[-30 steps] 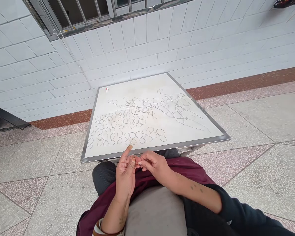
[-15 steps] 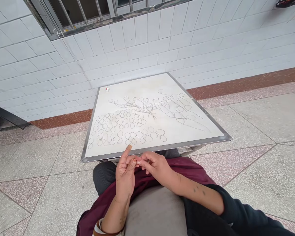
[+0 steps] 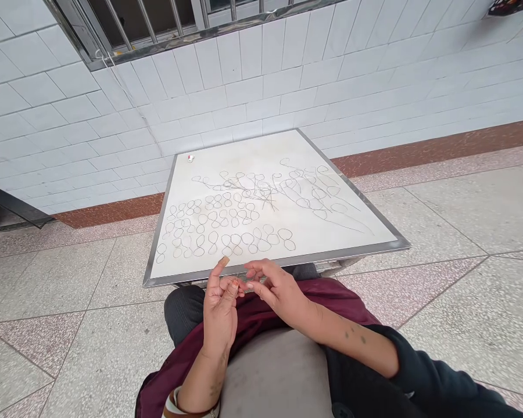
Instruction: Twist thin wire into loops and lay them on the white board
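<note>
Above my lap, just off the table's front edge, my left hand [image 3: 220, 316] pinches a thin wire [image 3: 237, 276] between thumb and fingers, its forefinger raised. Most of that wire is hidden or too fine to follow. My right hand [image 3: 285, 296] is close by on the right, thumb and fingers apart, its fingertips near the pinch. On the white table [image 3: 239, 154] lie several thin wires bent into figure-eights [image 3: 213, 234], set in rough rows at the front left. Longer wires with looped ends [image 3: 307, 205] lie in a loose, overlapping spread behind and to the right.
A metal strip [image 3: 331, 255] edges the tabletop. At the far left corner sits a small white and red object [image 3: 190, 158]. The table stands against a white tiled wall [image 3: 244, 93] below a barred window [image 3: 157, 23]. Maroon cloth [image 3: 322, 299] covers part of my lap.
My right hand has opened and its fingers have lifted and spread away from the pinch. My left hand has shifted slightly left, still pinching the wire. The wires on the table have not moved.
</note>
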`<state>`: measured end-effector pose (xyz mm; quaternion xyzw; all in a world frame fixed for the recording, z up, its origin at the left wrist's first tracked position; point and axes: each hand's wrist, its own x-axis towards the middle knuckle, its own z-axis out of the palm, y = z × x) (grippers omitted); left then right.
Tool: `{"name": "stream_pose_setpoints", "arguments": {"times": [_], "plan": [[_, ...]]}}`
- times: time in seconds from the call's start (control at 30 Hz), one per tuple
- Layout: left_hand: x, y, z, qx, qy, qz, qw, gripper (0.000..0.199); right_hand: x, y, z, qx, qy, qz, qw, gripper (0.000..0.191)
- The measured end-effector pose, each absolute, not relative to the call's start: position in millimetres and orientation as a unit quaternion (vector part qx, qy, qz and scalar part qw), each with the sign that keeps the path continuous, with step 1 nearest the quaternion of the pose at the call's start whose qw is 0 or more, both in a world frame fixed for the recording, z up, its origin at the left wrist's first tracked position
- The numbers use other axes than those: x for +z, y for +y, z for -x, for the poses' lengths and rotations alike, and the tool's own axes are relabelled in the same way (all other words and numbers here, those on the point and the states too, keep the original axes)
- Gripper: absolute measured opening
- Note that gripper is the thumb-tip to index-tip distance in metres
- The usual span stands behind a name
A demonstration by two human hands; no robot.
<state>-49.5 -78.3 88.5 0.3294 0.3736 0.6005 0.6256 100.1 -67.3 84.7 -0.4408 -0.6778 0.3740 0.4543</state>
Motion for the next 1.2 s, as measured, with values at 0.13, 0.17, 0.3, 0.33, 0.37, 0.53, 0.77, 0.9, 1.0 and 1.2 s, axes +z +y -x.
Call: {"name": "stream_pose_setpoints", "arguments": {"times": [0.13, 0.17, 0.3, 0.33, 0.37, 0.53, 0.77, 0.9, 1.0, 1.2], "plan": [[87.0, -79.3, 51.3, 0.577, 0.385, -0.377, 0.615, 0.056, 86.2, -58.2, -104.4, 0.319, -0.712, 0.423, 0.460, 0.020], [86.5, -79.5, 51.5, 0.568, 0.388, -0.385, 0.615, 0.057, 87.6, -55.1, -105.4, 0.305, -0.723, 0.413, 0.462, 0.020], [85.5, -80.5, 51.1, 0.543, 0.399, -0.400, 0.621, 0.063, 95.5, -42.8, -107.9, 0.280, -0.779, 0.338, 0.447, 0.015], [85.6, -80.7, 50.9, 0.537, 0.401, -0.402, 0.624, 0.064, 97.5, -40.8, -108.1, 0.288, -0.789, 0.322, 0.436, 0.014], [85.7, -80.9, 50.8, 0.530, 0.400, -0.404, 0.629, 0.064, 99.3, -39.4, -108.1, 0.301, -0.796, 0.312, 0.423, 0.014], [84.4, -80.8, 51.3, 0.502, 0.386, -0.410, 0.656, 0.062, 102.3, -40.4, -104.4, 0.338, -0.807, 0.319, 0.364, 0.018], [82.4, -81.4, 51.7, 0.561, 0.375, -0.371, 0.638, 0.054, 99.9, -52.1, -100.7, 0.278, -0.760, 0.349, 0.473, 0.015], [85.9, -82.6, 51.0, 0.595, 0.364, -0.348, 0.627, 0.053, 97.6, -59.3, -103.1, 0.323, -0.660, 0.429, 0.525, 0.017], [86.9, -83.8, 50.0, 0.610, 0.354, -0.342, 0.621, 0.052, 95.4, -61.8, -100.5, 0.490, -0.602, 0.399, 0.487, 0.018], [83.6, -84.8, 49.1, 0.611, 0.361, -0.376, 0.596, 0.048, 89.5, -61.9, -90.4, 0.567, -0.581, 0.352, 0.466, 0.025]]}}
